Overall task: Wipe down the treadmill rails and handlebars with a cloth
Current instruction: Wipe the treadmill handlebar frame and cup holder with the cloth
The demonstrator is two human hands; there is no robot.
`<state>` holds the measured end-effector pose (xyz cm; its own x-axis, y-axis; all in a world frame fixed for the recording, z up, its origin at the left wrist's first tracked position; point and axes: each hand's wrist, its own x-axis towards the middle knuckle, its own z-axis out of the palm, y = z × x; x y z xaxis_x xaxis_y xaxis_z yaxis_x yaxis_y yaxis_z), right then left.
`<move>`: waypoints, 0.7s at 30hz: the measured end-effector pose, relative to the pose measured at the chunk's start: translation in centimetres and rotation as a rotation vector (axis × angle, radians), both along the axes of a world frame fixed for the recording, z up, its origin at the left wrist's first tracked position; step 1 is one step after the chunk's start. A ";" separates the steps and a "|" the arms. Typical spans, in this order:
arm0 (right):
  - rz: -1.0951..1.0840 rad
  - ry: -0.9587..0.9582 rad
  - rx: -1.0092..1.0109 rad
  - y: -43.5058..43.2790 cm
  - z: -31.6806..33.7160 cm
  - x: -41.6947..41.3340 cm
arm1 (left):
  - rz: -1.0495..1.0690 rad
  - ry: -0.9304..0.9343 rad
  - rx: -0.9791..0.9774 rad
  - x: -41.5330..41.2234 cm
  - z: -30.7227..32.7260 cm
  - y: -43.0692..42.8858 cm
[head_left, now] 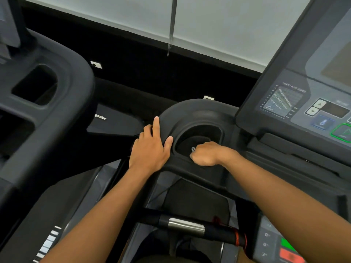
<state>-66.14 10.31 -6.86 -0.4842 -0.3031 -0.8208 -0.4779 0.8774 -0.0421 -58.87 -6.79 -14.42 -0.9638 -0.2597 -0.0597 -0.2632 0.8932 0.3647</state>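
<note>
In the room: pale wall point(228, 25) behind a black treadmill console point(190, 109), display panel point(294, 103) at right.
Cloth point(193, 149): pale scrap in the cup holder point(199, 130), right hand point(206, 153) fingers point(197, 158) clenched round it.
Left hand point(152, 149): flat on console rim, fingers apart.

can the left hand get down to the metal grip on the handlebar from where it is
Probably yes. The left hand rests on the console rim holding nothing, and the metal grip lies lower, between the forearms, with nothing over it. The cloth seems bunched in the right hand, though.
</note>
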 end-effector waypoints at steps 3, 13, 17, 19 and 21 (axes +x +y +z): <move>-0.204 -0.018 -0.072 -0.8 0.1 0.5 | -0.003 -0.006 -0.024 0.0 -0.1 0.0; -0.951 -0.223 -0.487 -2.3 -3.0 0.6 | 0.012 -0.019 -0.035 -0.3 -0.1 0.1; -0.598 -0.241 -0.397 0.0 -1.9 0.2 | 0.014 -0.019 -0.025 -0.3 -0.1 0.2; -0.443 -0.233 -0.310 0.6 -0.8 -0.6 | 0.013 -0.020 -0.028 -0.4 0.0 0.3; -0.292 -0.238 -0.189 0.8 0.0 -1.4 | 0.010 -0.020 -0.026 -0.4 0.1 0.3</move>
